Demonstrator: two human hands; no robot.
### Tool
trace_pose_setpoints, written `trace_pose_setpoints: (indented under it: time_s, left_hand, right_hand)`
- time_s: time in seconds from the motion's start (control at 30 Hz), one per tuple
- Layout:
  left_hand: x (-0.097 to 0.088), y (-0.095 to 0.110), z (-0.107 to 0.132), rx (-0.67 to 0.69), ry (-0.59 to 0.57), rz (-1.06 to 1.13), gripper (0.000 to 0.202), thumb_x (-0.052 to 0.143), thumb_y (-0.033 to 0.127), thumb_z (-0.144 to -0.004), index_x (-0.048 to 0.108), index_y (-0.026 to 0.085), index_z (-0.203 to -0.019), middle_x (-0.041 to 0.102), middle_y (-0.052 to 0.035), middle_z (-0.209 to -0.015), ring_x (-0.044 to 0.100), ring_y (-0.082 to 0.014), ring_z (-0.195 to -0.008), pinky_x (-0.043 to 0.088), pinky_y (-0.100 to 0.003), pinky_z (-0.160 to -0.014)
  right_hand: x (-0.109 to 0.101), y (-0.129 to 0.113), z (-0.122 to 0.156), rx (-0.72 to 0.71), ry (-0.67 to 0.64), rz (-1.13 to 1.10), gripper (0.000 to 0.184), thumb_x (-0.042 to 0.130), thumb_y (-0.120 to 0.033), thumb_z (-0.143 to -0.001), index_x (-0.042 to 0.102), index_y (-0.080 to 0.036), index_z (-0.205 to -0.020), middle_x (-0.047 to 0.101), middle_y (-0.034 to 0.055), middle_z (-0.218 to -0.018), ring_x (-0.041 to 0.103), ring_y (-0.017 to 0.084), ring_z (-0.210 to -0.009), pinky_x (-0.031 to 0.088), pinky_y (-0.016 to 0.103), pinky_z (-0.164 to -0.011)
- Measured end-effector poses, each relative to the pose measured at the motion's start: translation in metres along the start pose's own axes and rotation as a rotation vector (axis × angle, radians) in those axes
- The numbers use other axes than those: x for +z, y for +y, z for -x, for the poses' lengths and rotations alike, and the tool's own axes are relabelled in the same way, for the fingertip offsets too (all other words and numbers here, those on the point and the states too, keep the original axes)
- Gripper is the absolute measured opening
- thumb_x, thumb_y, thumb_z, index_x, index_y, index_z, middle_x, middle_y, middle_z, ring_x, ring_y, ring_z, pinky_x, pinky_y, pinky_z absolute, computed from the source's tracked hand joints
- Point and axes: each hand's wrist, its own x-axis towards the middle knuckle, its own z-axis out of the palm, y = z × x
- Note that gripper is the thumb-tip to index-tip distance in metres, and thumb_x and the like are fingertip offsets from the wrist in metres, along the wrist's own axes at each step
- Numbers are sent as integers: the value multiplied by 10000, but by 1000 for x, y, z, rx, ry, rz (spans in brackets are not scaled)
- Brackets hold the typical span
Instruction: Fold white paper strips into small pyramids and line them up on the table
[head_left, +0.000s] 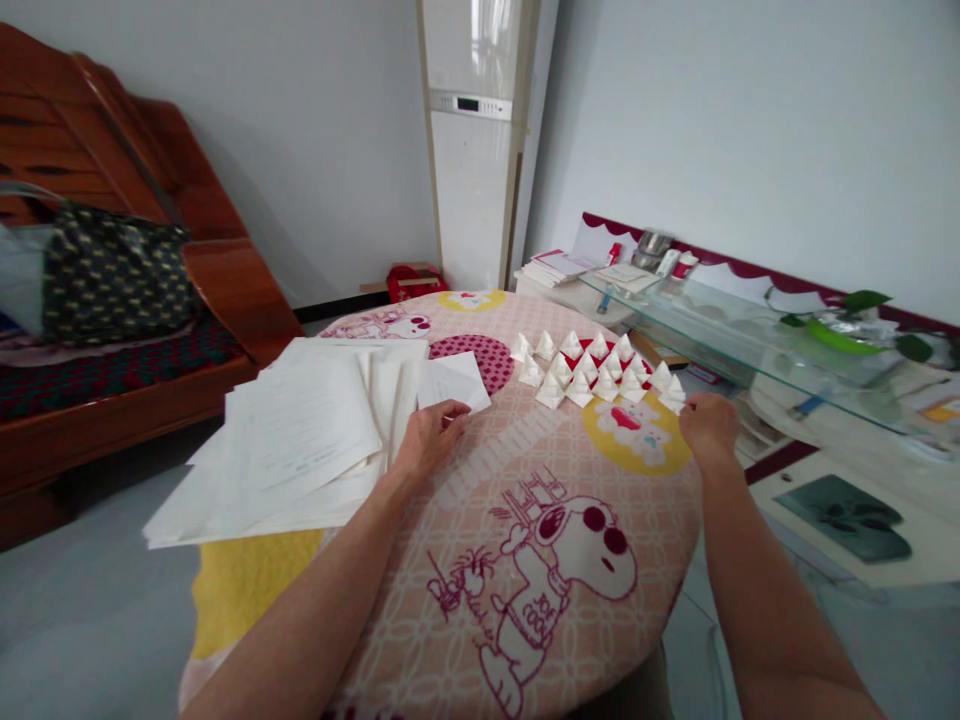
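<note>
My left hand [433, 440] has its fingers curled at the near edge of a small square white paper [450, 375], pinching it by the look of it. That square lies beside a large spread stack of white paper sheets [300, 430], some with faint print. At the table's right edge my right hand [709, 425] is closed, thumb and finger on a folded white paper piece [673, 393]. Next to it, several pointed folded paper pieces [581, 385] stand in rows, running left across the cloth.
A round table wears a pink patterned tablecloth [480, 520]. To the right is a glass-topped stand [750, 340] with papers, cups and a green bowl [847, 335]. A wooden sofa [210, 270] holding a dark patterned bag [112, 275] is at left. A tall air conditioner [472, 170] stands behind.
</note>
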Motion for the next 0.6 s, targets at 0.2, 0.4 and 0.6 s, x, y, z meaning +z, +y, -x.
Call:
trace_pose_setpoints:
  time_s: [0.2, 0.4, 0.6]
  left_hand:
    - [3, -6, -1, -2, -2, 22, 352, 536, 394, -850, 762, 176, -1011, 753, -32, -726, 704, -197, -679, 507, -278, -664]
    - [2, -4, 0, -19, -14, 8, 359, 523, 373, -852, 761, 165, -1021, 739, -29, -693, 692, -193, -651, 501, -282, -663]
    - [2, -4, 0, -17, -18, 10, 362, 525, 373, -850, 764, 161, -1019, 738, -31, -700, 687, -192, -656, 497, -286, -675]
  right_hand:
    - [10, -10, -9, -76, -79, 43, 318, 521, -88, -879, 794, -86, -1040, 755, 226, -1069, 703, 338, -1028, 507, 389, -825]
    - [21, -18, -21, -93, -80, 45, 324, 520, -50, -868, 794, -74, -1039, 747, 247, -1048, 713, 317, -996, 506, 370, -815]
    - [25, -20, -27, -92, -95, 50, 323, 499, -53, -909, 782, -55, -1064, 736, 256, -1060, 710, 289, -1019, 488, 352, -822]
